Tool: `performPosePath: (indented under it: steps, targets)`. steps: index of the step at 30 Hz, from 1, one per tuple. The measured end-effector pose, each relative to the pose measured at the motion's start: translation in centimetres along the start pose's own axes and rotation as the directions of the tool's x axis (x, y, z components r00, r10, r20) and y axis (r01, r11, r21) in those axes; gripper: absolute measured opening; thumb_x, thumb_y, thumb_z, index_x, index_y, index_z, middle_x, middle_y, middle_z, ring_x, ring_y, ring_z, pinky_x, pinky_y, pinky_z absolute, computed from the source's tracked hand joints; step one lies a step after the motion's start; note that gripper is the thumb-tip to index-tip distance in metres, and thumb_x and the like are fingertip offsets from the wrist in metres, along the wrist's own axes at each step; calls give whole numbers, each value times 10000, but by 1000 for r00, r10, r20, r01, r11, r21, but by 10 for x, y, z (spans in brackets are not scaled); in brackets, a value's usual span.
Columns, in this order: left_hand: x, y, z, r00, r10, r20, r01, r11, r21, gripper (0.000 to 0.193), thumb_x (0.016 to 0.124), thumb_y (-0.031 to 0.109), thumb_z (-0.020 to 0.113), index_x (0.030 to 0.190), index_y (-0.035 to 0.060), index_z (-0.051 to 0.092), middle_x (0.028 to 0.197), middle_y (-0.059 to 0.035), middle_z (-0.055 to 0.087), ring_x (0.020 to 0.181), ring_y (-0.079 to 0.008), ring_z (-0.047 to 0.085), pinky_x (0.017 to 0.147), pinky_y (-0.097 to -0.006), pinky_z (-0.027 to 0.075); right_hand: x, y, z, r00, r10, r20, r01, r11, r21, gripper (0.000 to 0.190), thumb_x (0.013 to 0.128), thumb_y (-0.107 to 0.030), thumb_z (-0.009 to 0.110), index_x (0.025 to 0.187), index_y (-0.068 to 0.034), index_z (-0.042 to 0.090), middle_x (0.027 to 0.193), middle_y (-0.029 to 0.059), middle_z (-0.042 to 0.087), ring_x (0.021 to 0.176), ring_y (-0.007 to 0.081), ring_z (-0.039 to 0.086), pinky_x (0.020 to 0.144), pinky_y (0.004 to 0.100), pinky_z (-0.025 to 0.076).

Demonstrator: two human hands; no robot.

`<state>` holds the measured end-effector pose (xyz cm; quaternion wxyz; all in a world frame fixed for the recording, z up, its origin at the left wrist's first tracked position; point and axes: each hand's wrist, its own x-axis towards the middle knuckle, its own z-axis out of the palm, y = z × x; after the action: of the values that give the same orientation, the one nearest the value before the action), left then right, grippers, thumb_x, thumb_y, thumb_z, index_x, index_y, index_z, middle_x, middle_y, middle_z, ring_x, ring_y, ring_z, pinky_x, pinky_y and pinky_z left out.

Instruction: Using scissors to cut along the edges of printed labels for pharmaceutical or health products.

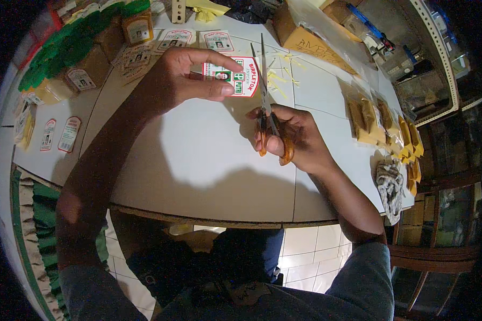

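Note:
My left hand (pixel 186 76) pinches a printed product label (pixel 247 86) between thumb and fingers, above the white tabletop (pixel 225 148). The label has a red border, green blocks and a small portrait, and its trimmed end faces right. My right hand (pixel 297 130) holds scissors (pixel 264 90) by their amber-brown handles. Their blades point away from me, slightly parted at the tips, just by the label's right end; whether they touch it I cannot tell. Thin yellow paper scraps (pixel 279 80) lie on the table beyond the blades.
Green-lidded jars (pixel 64 60) crowd the left back. Labels (pixel 176 39) lie behind my left hand, and two cut labels (pixel 69 134) at the left. A cardboard box (pixel 315 50) stands at the back right. Filled packets (pixel 369 122) and a crumpled cloth (pixel 389 188) line the right edge.

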<state>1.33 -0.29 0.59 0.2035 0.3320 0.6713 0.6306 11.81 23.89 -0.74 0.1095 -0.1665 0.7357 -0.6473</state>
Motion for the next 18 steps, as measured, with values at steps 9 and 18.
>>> performPosePath:
  steps: [9,18]
  targets:
    - [1,-3,2,999,33,6,-33,999,14,389,810,113,732,1175,40,619,1071,-90,662,944,-148,633,815,-282,524,0,-1,1,1000,11,-24,-12,999,-48,362,797,-236,784,1012,8,625,727,-44,538,659,32,468,588,198,394]
    - [0,-2,6,998,57,13,-57,998,5,348,821,118,717,1144,25,631,1045,-92,664,911,-145,638,807,-279,534,1,0,4,998,2,-59,-6,998,-59,341,798,-250,782,972,0,630,710,-32,555,642,48,489,594,220,424]
